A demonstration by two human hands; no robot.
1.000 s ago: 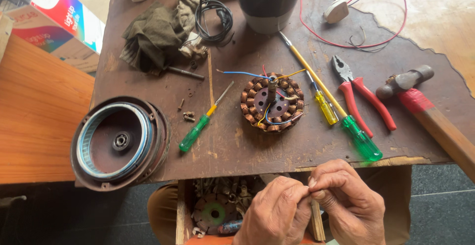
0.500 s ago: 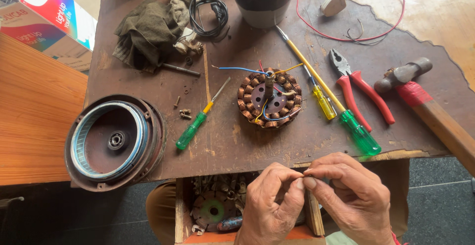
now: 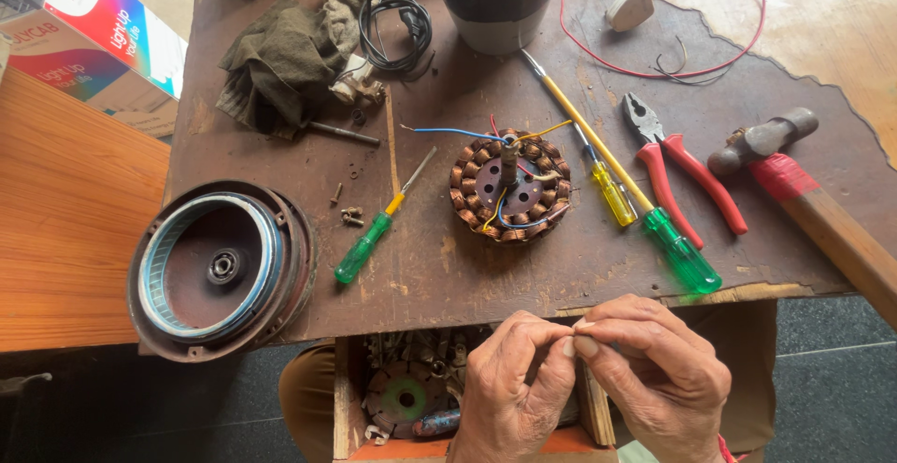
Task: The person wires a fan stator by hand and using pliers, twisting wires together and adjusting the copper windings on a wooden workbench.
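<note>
A: Entry, head view. Largest item: brown desk (image 3: pixel 439 267), surface worn, near edge chipped. At its left corner sits a round motor housing (image 3: pixel 222 269), dark rim, pale blue inner ring, bearing at centre; it overhangs the desk edge.

B: Next in size?

A: Hammer (image 3: pixel 804 192), red band at the neck, wooden handle running off to the right. Then a crumpled olive rag (image 3: pixel 280 61) at upper left, and a coiled black cable (image 3: pixel 397 28) beside it.

B: And the wound part?

A: Stator (image 3: pixel 509 185), a ring of copper coils about a dark hub, with blue, yellow and red leads trailing from it. It lies flat at mid-desk, well apart from the hands, straight beyond them.

B: Tools round it?

A: Long screwdriver (image 3: pixel 645 192) with yellow shaft and green handle on its right, red-handled pliers (image 3: pixel 677 169) further right, small green screwdriver (image 3: pixel 374 239) on its left, a few loose screws (image 3: pixel 348 213) near that one.

B: Hands?

A: Both off the near edge of the desk, above an open drawer (image 3: pixel 411 398) of parts. Left hand (image 3: pixel 514 393) and right hand (image 3: pixel 659 374) meet fingertip to fingertip, thumbs and forefingers pinched shut on something very small; a pale speck (image 3: pixel 579 325) shows at the pinch. Too small to tell what it is.

B: Smallest thing, then.

A: Yes. It is held between the two pinches, just below the desk edge.
</note>
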